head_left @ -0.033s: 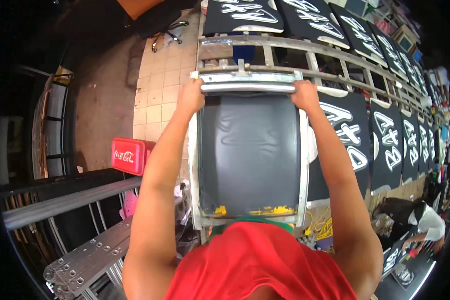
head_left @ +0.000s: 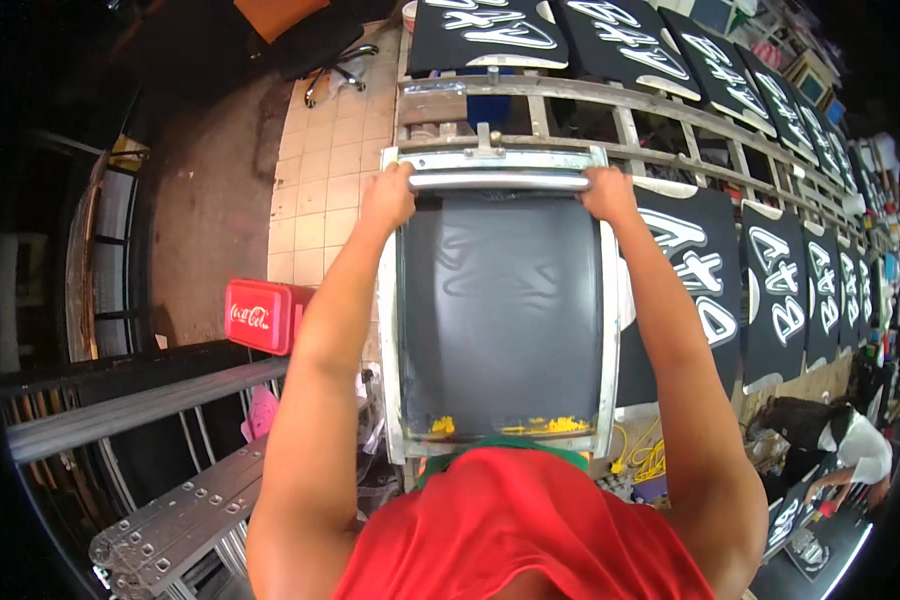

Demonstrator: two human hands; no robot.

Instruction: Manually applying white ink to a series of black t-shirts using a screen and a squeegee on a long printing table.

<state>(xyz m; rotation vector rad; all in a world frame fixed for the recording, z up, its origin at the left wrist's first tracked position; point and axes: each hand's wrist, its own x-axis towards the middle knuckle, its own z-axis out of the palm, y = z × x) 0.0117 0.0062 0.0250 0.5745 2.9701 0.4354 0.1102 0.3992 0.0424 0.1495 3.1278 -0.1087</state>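
My left hand (head_left: 388, 198) and my right hand (head_left: 608, 192) are closed around the two ends of a squeegee (head_left: 500, 182) with a shiny metal bar. It lies crosswise at the far end of a screen printing frame (head_left: 608, 330), close to the far rail. Dark ink coats the screen mesh (head_left: 500, 340), and wavy marks show in it below the bar. Near my red shirt, yellow patches (head_left: 560, 425) mark the mesh's near edge. Whatever lies under the screen is hidden. A metal bracket (head_left: 485, 140) sits on the frame's far rail.
Black shirts (head_left: 690, 260) with white lettering lie in rows along the right and beyond a wooden rack (head_left: 610, 100). At left are a red box (head_left: 260, 318) and a metal ladder-like frame (head_left: 170, 510). Another person (head_left: 855, 445) bends over at the far right.
Both hands and the squeegee have shifted very slightly toward me. My grip on it is the same.
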